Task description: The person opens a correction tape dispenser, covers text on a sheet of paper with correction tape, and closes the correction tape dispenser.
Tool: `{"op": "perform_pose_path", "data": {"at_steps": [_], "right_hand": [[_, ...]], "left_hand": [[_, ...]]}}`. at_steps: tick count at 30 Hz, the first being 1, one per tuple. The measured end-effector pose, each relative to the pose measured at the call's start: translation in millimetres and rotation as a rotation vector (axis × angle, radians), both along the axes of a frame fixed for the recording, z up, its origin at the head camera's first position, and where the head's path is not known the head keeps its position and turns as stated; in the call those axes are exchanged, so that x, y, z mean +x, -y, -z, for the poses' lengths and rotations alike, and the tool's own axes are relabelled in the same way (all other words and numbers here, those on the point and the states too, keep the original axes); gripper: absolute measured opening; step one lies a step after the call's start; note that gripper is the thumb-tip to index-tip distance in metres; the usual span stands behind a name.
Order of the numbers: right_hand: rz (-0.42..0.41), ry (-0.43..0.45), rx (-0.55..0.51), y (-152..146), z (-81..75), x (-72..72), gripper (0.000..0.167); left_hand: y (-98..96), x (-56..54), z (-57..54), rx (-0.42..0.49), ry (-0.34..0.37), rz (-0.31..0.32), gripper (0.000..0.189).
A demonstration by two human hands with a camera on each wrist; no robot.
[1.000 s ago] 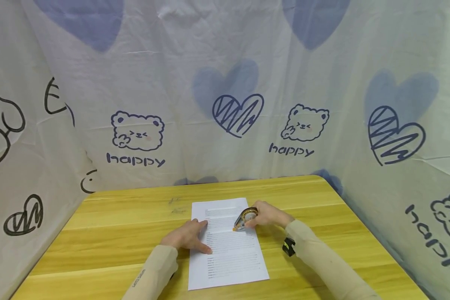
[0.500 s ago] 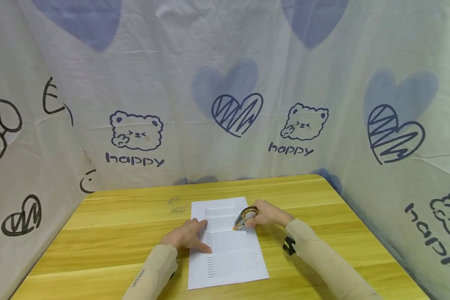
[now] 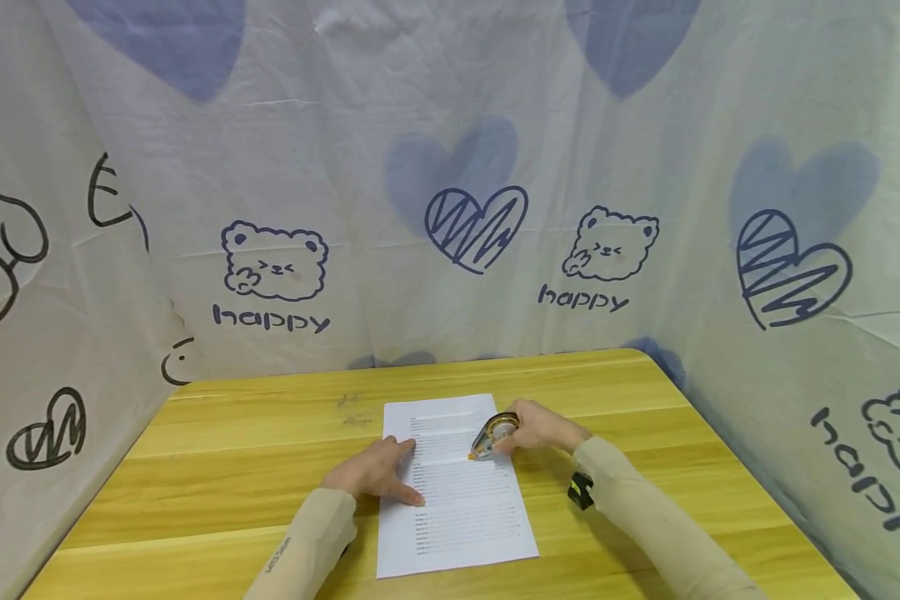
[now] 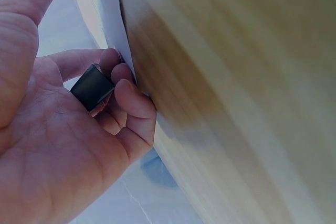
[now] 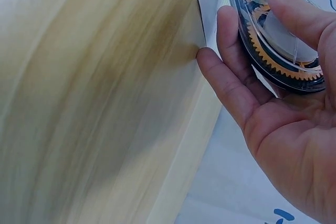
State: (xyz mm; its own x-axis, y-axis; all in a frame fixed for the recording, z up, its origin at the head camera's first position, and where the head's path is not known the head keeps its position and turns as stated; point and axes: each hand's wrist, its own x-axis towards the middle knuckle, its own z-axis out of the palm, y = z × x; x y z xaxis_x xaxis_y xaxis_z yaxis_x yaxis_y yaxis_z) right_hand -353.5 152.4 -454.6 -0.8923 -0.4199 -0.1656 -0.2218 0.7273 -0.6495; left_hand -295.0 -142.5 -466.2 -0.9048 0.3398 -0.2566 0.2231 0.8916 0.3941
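Observation:
A printed white sheet of paper (image 3: 472, 533) lies on the wooden table. My left hand (image 3: 375, 471) rests on its left side with thumb and forefinger spread. In the left wrist view, curled fingers of that hand (image 4: 68, 114) hold a small black cap (image 4: 93, 87) against the palm side. On the sheet's right side, my right hand (image 3: 543, 427) grips a clear correction tape dispenser (image 3: 501, 427), its orange tip down at a line of text. The right wrist view shows the dispenser's orange gear (image 5: 273, 61) between thumb and fingers, with other fingertips touching the table by the paper's edge.
The yellow wood-grain table (image 3: 232, 467) extends around the paper. A white curtain (image 3: 375, 275) with blue hearts and bears hangs behind and at both sides. A black band with a yellow-green patch (image 3: 581, 490) shows at the right wrist.
The correction tape and right hand have crept slightly to the right along the text line. The left hand and the paper stay in place.

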Motion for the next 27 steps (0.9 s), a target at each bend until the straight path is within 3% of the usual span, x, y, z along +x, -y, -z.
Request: {"op": "perform_pose_path", "data": {"at_steps": [7,27], "right_hand": [[-0.044,0.003,-0.022,-2.6,-2.4,-0.3,0.017],[-0.028,-0.005,-0.007,-6.6,-4.0,0.8,0.02]], "left_hand": [[-0.8,-0.6,-1.3,0.003,0.006,-0.007,0.101],[-0.4,0.3,-3.0,-0.003,0.006,-0.004,0.1]]}}
